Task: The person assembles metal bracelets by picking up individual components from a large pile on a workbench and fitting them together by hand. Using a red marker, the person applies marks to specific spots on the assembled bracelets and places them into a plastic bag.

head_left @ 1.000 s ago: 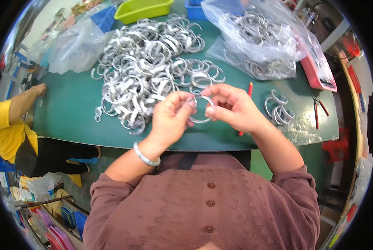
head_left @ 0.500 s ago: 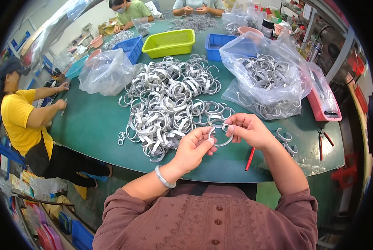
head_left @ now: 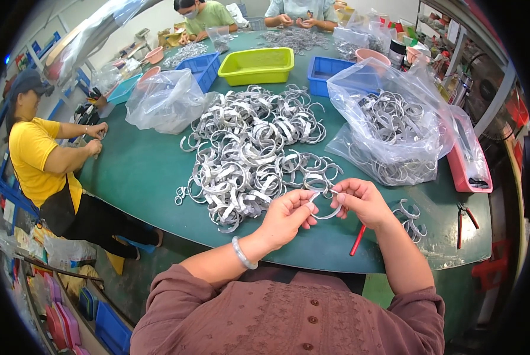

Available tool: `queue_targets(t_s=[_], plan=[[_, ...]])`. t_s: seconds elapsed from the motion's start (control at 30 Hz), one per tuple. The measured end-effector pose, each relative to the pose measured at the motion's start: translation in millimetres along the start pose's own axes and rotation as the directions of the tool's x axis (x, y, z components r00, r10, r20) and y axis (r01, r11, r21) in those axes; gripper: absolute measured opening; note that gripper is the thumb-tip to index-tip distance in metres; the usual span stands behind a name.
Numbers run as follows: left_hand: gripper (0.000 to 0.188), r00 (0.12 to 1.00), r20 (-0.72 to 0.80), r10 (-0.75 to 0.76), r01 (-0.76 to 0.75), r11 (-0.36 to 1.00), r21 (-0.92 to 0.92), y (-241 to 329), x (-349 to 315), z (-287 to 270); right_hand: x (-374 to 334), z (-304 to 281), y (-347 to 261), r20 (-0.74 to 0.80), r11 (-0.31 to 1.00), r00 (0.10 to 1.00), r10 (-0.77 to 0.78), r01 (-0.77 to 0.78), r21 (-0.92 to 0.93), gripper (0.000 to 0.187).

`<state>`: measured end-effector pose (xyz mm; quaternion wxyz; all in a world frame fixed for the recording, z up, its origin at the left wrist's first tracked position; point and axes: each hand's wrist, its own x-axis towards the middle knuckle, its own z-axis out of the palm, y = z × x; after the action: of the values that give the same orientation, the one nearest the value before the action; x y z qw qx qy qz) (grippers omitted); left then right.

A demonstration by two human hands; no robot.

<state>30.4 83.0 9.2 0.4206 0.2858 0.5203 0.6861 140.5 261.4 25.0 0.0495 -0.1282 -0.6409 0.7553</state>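
Between my two hands is an open silver-grey cuff bangle point(head_left: 326, 217). My left hand point(head_left: 287, 218) pinches its left side between thumb and fingers, with a pale bangle point(head_left: 242, 253) round that wrist. On the right side, my right hand point(head_left: 361, 202) grips the other end of the cuff in its fingertips. Just beyond the hands lies a large heap of similar silver-grey cuffs point(head_left: 245, 151), several with white wrapping. A red-handled tool point(head_left: 358, 240) rests under my right wrist, its far end hidden. A few loose cuffs point(head_left: 411, 223) lie right of my right forearm.
Red-handled pliers point(head_left: 460, 228) lie on the green table point(head_left: 141, 177) at right. A clear bag point(head_left: 395, 127) of cuffs, a pink tray point(head_left: 469, 171), a lime basin point(head_left: 256, 66) and blue bins point(head_left: 200, 70) stand around. A co-worker in yellow point(head_left: 40, 154) works at left; two sit opposite.
The whole view has shifted, so the table sits a little lower and further right. Both hands keep hold of the cuff, which has turned slightly. The yellow-shirted co-worker's hands have come closer together.
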Motion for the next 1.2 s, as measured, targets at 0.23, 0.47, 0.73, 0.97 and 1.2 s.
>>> queue_targets(t_s=[0.23,0.47,0.73,0.97,1.2], plan=[[0.022,1.000,-0.002,-0.022,0.022,1.000,0.002,-0.7,1.6,1.5,-3.3,-2.2,2.9,0.018,0.999,1.000,-0.009,0.008,0.053,0.020],[0.022,0.999,-0.026,-0.021,0.021,1.000,-0.018,0.2,1.6,3.4,-3.5,-1.5,4.0,-0.008,0.996,1.000,-0.010,0.011,0.087,0.020],[0.022,0.995,-0.043,-0.091,0.091,0.996,0.006,0.9,1.8,2.3,-3.9,-1.5,2.8,-0.044,0.992,0.998,-0.036,0.041,0.118,0.020],[0.021,0.996,-0.060,-0.071,0.070,0.997,-0.023,1.2,3.6,3.1,-3.8,-0.8,3.0,-0.049,0.986,0.996,-0.079,0.085,0.143,0.023],[0.026,0.991,-0.088,-0.100,0.085,0.985,-0.153,3.3,4.6,1.1,-2.7,-4.7,2.8,0.005,0.974,0.992,-0.122,0.119,0.193,0.029]])
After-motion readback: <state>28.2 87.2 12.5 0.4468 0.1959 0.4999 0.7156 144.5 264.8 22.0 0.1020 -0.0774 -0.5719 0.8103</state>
